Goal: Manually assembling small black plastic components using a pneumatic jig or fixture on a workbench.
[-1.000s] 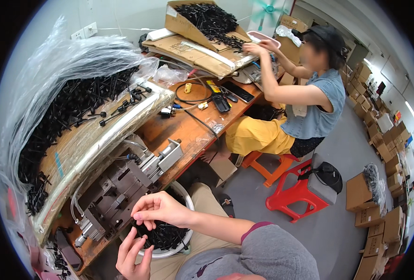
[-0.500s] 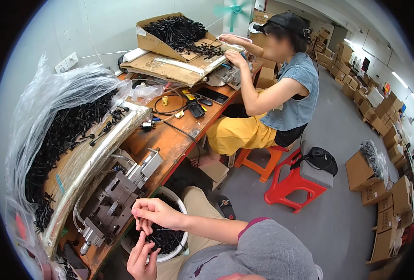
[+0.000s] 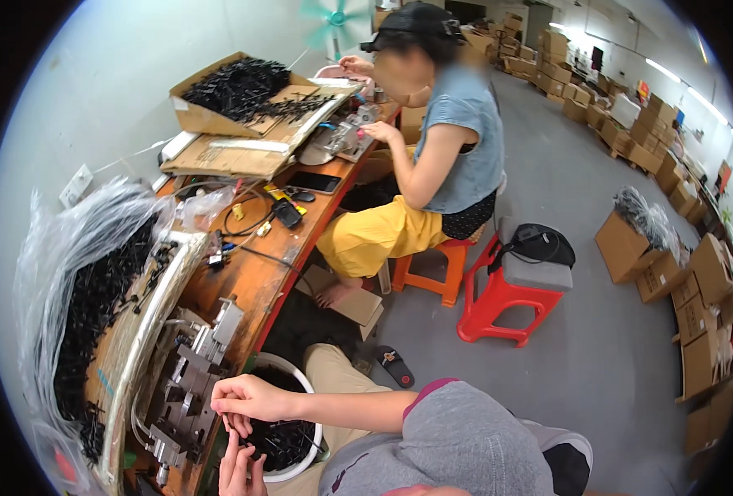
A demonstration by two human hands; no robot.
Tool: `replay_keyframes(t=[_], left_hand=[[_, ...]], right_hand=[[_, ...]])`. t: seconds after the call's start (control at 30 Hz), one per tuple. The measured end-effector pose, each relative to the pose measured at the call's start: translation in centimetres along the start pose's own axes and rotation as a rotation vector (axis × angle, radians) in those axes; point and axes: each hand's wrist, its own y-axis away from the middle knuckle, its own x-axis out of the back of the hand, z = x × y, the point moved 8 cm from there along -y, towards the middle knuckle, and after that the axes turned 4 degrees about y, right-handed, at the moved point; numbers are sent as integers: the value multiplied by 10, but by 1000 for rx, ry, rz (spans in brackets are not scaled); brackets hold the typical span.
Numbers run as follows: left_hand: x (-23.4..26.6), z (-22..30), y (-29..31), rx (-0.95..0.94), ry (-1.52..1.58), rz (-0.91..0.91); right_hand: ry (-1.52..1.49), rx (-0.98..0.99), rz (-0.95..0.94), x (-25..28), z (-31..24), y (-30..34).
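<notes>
My right hand (image 3: 255,400) reaches in from the right, its fingers bent down and closed. Just below it, my left hand (image 3: 241,473) points its fingers up, so the fingertips of both hands nearly meet. Whatever they pinch is too small and dark to make out. Under and beside the hands stands a white bucket (image 3: 317,442) holding many thin black plastic parts (image 3: 284,442). A metal clamping fixture (image 3: 186,380) with cylinders and air hoses sits on the bench edge, close to my right hand's fingertips.
On the orange wooden bench (image 3: 246,277) are a heap of black parts (image 3: 93,306) in clear plastic, a phone (image 3: 314,182) and cables. A co-worker (image 3: 457,157) sits farther along beside a cardboard box (image 3: 193,112) of black parts. A red stool (image 3: 499,302) and cartons (image 3: 631,248) stand right.
The whole view has swung, shifting the scene leftward. My hands stay close together above the bucket's edge. The co-worker's hands have moved, the nearer one now at a metal fixture.
</notes>
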Motion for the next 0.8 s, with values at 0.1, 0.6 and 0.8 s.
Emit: replay_keyframes(t=[0.1,0.6,0.8], left_hand=[[-5,5,0,4,6,7],[-6,42,0,-84,-35,-62],[-11,1,11,19,32,-157]], right_hand=[[36,35,3,4,-10,8],[218,53,-80,-6,-27,23],[144,-13,-38,-1,-8,12]])
